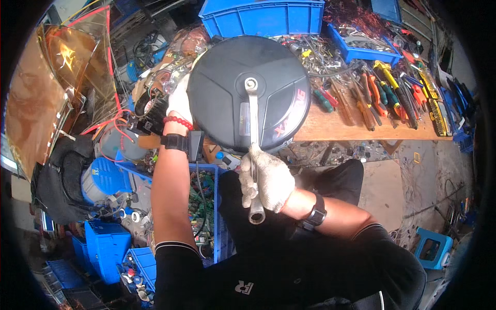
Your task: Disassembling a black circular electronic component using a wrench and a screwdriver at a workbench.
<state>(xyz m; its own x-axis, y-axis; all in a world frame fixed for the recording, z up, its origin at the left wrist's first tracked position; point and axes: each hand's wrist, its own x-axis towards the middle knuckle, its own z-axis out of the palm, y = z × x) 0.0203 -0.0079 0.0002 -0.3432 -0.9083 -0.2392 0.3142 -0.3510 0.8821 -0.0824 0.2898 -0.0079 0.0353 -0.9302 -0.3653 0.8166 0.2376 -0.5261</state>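
Observation:
A large black disc-shaped housing lies on the wooden bench, with a bolt or nut at its centre. My gloved right hand is closed around the shank of a silver double-ended ring spanner. The spanner's far ring sits over the central fastener, and its near ring sticks out below my hand toward me. At the left rim of the housing, my gloved left hand grips the edge; its fingertips are partly hidden.
Screwdrivers, pliers and cutters lie in a row on the wooden bench to the right. Behind are a large blue crate and a blue tray of metal parts. A blue bin of green circuit boards stands below left.

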